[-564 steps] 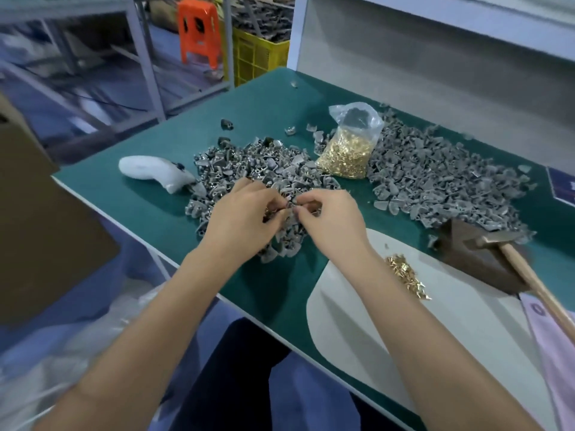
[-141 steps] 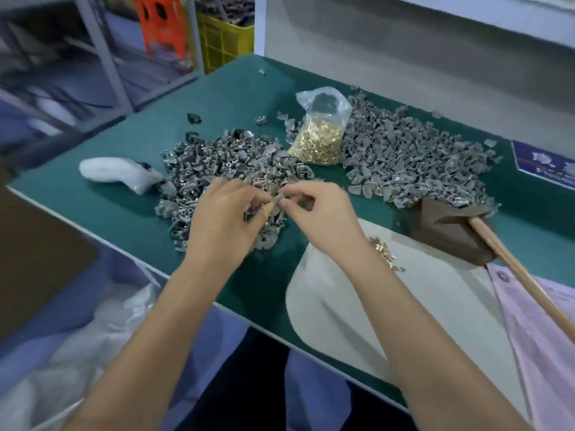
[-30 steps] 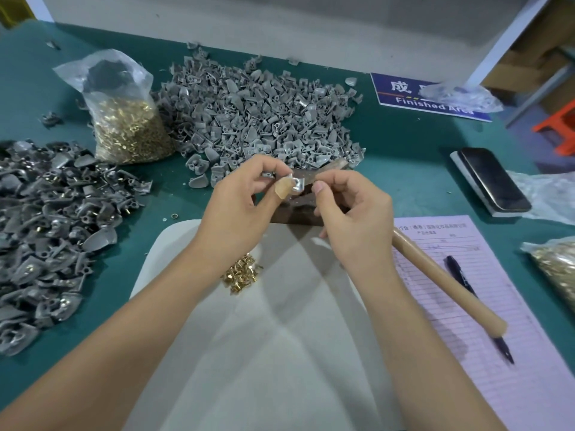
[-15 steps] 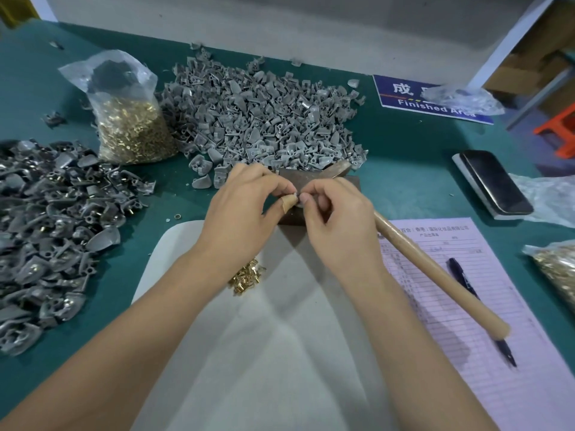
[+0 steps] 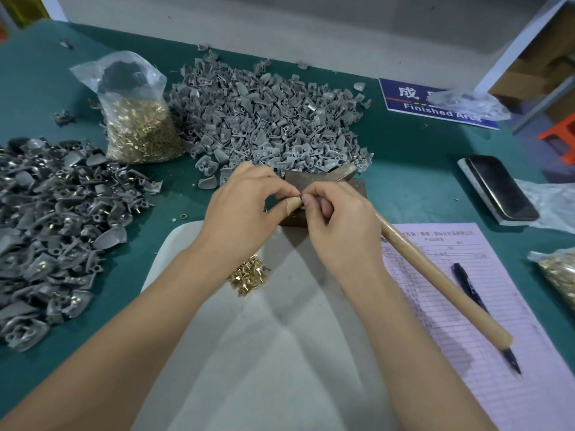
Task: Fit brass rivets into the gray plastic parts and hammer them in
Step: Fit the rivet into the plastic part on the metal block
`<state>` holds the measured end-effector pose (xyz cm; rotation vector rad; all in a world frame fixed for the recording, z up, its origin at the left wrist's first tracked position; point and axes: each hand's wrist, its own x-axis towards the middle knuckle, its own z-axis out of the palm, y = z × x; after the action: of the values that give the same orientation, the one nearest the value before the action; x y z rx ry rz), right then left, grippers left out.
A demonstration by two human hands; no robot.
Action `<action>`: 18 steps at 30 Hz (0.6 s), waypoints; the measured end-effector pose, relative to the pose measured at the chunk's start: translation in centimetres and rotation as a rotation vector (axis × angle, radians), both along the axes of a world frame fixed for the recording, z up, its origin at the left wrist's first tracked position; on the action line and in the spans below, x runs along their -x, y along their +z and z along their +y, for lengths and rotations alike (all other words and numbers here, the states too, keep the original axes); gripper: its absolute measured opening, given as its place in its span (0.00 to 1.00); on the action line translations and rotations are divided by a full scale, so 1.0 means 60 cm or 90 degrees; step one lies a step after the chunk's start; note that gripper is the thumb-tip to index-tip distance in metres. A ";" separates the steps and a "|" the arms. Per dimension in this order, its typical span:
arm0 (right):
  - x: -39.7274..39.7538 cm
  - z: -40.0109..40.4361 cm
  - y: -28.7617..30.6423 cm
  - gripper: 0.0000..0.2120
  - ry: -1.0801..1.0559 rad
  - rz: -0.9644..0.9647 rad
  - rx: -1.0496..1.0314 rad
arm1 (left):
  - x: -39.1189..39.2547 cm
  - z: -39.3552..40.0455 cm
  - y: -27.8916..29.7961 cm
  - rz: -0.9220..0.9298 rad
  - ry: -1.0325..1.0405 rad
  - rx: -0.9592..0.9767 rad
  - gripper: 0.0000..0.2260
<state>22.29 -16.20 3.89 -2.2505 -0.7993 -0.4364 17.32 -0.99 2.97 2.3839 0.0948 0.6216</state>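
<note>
Head view, looking down on a green table (image 5: pixel 404 169). Left hand (image 5: pixel 245 213) and right hand (image 5: pixel 339 225) brought together at centre, fingertips meeting over a dark block (image 5: pixel 323 188); fingers of both curled in a pinch on something small between them, too hidden to name for certain. Left thumb wrapped in tan tape at the tip.

Behind the hands, a wide heap of gray plastic parts (image 5: pixel 267 119) spread toward the back wall. At left, a second heap of gray parts (image 5: pixel 53 231), several showing brass pins. Between the two heaps, a clear bag of brass rivets (image 5: pixel 140 126), standing upright. Small loose cluster of brass rivets (image 5: pixel 249 276) lying on a white sheet (image 5: pixel 273 353) just under the left wrist.

Hammer (image 5: pixel 435 281) lying with its head on the dark block and its wooden handle running down to the right, across a pink form (image 5: pixel 485 306). Black pen (image 5: pixel 476 293) resting on the same form, partly under the handle's end. Farther right, a dark phone (image 5: pixel 501 191) lying on a pale pad, clear plastic beside it, and another bag of brass pieces (image 5: pixel 560 275) at the edge. Blue sign (image 5: pixel 413 98) reading "Finished Area" flat on the table near the back, partly covered by crumpled plastic.
</note>
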 end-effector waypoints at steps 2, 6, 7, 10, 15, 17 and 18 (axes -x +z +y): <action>-0.001 0.000 0.000 0.04 -0.001 0.002 -0.005 | 0.000 0.001 0.001 0.004 -0.007 -0.002 0.03; -0.004 -0.001 -0.001 0.04 0.006 0.010 -0.012 | 0.001 0.002 0.001 0.006 0.000 -0.019 0.04; -0.005 -0.002 -0.001 0.04 0.008 0.014 -0.015 | 0.001 0.001 0.001 0.006 0.003 -0.022 0.04; -0.007 -0.002 -0.003 0.05 0.003 0.027 -0.035 | 0.001 -0.002 0.001 0.011 0.010 -0.022 0.04; -0.012 -0.005 -0.002 0.05 0.021 0.048 -0.032 | 0.002 -0.002 0.000 0.009 0.021 -0.035 0.03; -0.013 -0.009 0.001 0.07 0.037 0.055 -0.011 | 0.001 -0.002 0.001 0.006 0.019 -0.041 0.03; -0.014 -0.011 0.003 0.07 0.043 0.055 0.001 | 0.001 -0.001 0.001 0.004 0.010 -0.041 0.03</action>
<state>23.10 -16.84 4.08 -2.2204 -0.8275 -0.3041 17.25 -1.03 3.01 2.4490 0.0968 0.6340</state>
